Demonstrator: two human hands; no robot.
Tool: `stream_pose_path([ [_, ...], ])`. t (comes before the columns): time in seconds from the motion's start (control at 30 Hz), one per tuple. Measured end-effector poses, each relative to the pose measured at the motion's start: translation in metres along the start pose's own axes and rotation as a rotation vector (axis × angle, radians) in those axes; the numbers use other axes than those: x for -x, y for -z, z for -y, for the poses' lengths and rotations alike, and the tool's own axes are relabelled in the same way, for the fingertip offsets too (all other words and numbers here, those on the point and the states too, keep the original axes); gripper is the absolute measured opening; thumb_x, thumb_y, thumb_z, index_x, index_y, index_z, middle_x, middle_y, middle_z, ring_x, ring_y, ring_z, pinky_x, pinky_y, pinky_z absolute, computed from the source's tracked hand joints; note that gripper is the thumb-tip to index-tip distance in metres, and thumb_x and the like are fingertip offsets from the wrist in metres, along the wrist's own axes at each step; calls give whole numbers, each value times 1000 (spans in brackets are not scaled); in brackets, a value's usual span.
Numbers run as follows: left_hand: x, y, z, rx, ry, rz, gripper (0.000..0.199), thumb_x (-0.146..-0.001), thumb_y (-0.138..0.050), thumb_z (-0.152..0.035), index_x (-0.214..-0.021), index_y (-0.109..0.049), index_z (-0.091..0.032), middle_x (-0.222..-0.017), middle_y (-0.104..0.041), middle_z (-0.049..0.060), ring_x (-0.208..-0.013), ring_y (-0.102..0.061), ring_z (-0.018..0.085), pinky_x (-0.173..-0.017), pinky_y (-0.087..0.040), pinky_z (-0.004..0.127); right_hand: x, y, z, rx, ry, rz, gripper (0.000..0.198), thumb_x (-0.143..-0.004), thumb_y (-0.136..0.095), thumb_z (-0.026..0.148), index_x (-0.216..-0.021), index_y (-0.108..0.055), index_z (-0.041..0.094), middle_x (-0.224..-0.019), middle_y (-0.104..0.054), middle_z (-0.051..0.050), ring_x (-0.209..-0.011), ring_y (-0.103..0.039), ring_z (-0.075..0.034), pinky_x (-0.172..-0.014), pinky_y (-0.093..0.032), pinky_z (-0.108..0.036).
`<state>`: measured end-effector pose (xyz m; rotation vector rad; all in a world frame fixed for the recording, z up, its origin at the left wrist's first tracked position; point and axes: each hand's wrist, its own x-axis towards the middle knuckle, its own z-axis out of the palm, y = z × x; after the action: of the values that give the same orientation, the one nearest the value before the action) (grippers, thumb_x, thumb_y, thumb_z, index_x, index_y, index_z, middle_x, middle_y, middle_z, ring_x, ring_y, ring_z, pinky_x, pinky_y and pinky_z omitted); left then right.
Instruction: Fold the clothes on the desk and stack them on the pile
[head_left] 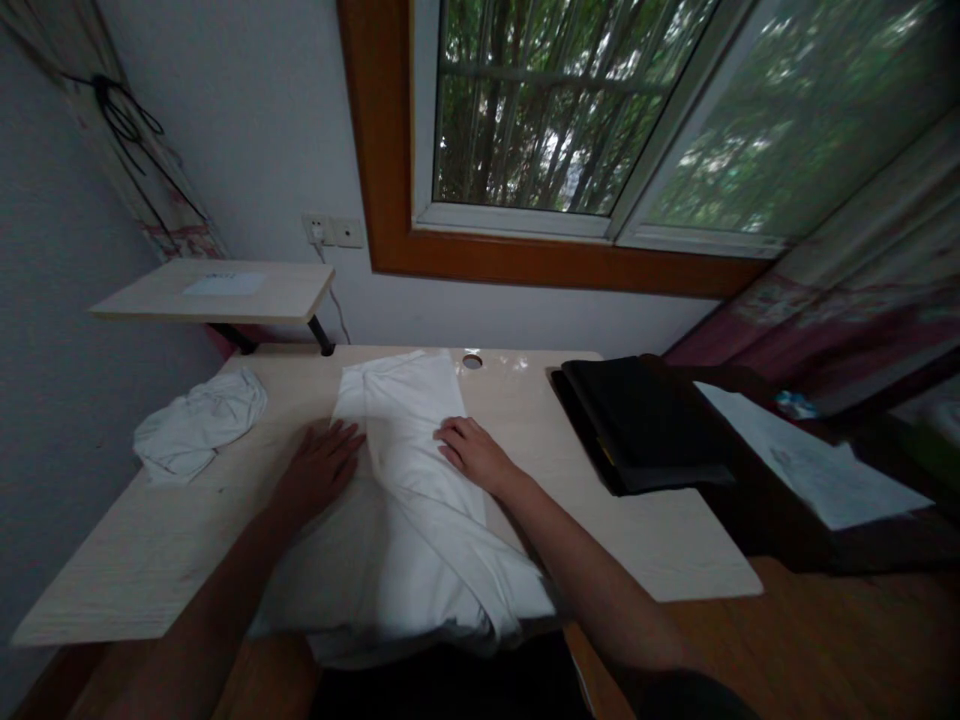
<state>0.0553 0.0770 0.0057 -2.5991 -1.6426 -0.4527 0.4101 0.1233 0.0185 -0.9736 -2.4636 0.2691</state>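
Below the window (540, 130), see room on the counter (97, 575) toward both front corners. Find white cloth (416, 470) from near back edge past front edge, under left grip (322, 465), flat, unclenched, and right grip (476, 455), half-curled; cannot tell if the latter pinches.

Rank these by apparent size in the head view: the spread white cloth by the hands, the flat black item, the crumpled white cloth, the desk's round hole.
1. spread white cloth, partly enlarged by nearness
2. flat black item
3. crumpled white cloth
4. round hole
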Motion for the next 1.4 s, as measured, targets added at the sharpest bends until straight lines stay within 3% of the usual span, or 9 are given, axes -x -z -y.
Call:
stream_pose_path([
  [0.27, -36, -2, -61, 45, -91, 60, 41, -100, -49, -31, -137, -65, -26, -153, -55, 12, -147, -45, 32, -124, -20, 66, 37, 24, -25, 82, -83, -6, 30, -106, -49, 27, -131, -64, 25, -128, -62, -12, -116, -57, -25, -102, -50, -45],
  [0.47, -65, 1, -86, 91, -149, 78, 40, -99, -49, -27, -136, -64, -28, -146, -62, 10, -144, -48, 31, -124, -15, 69, 68, 37, -40, 123, -172, -14, 34, -105, -50, 24, -136, -63, 30, -133, -61, -11, -121, -54, -27, -102, -51, -47],
  [0.67, -71, 0, -95, 203, -95, -5, 28, -97, -48, -24, -109, -74, -21, -120, -72, 14, -120, -62, 28, -112, -44, 51, 69, 44, -43, 106, -196, -12, 37, -103, -51, 21, -138, -61, 27, -129, -62, -12, -118, -56, -27, -103, -50, -47],
  [0.77, -64, -3, -99, 293, 51, -24, 23, -98, -48, -30, -98, -69, -21, -94, -71, 10, -95, -66, 26, -94, -52, 44, 55, 45, -47, 85, -195, -13, 36, -102, -50, 18, -135, -64, 23, -122, -64, -12, -114, -59, -25, -101, -51, -43],
  [0.83, -58, -6, -104, 388, 156, 12, 21, -97, -52, -37, -107, -64, -22, -85, -68, 6, -82, -65, 22, -80, -53, 37, 38, 44, -51, 69, -199, -18, 33, -102, -50, 18, -130, -67, 22, -116, -66, -11, -110, -60, -24, -100, -51, -39],
  [0.93, -51, -10, -115, 488, 247, 69, 42, -92, -61, -43, -127, -54, -23, -81, -66, 1, -71, -63, 19, -67, -48, 31, 1, 39, -56, 36, -196, -34, 30, -102, -51, 19, -125, -70, 21, -112, -67, -10, -105, -62, -22, -99, -50, -35],
  [1.07, -50, -15, -129, 521, 255, 24, 56, -84, -68, -35, -135, -48, -25, -79, -62, -1, -69, -61, 17, -70, -48, 31, -61, 27, -58, 25, -178, -16, 31, -100, -52, 15, -126, -69, 19, -117, -65, -10, -109, -60, -21, -102, -47, -32],
  [1.2, -50, -21, -133, 502, 297, -13, 59, -79, -67, -25, -135, -49, -27, -81, -62, 0, -71, -61, 18, -71, -48, 32, -112, 14, -56, 138, -97, 51, 41, -101, -50, 13, -138, -63, 23, -135, -60, -12, -123, -51, -25, -107, -42, -40],
  [1.4, -43, -25, -131, 613, 381, -3, 59, -78, -61, -20, -135, -48, -28, -84, -59, -2, -69, -59, 16, -68, -46, 30, -149, -1, -58, 222, 3, 173, 30, -104, -49, 21, -126, -68, 27, -146, -57, -8, -139, -37, -30, -110, -39, -49],
])
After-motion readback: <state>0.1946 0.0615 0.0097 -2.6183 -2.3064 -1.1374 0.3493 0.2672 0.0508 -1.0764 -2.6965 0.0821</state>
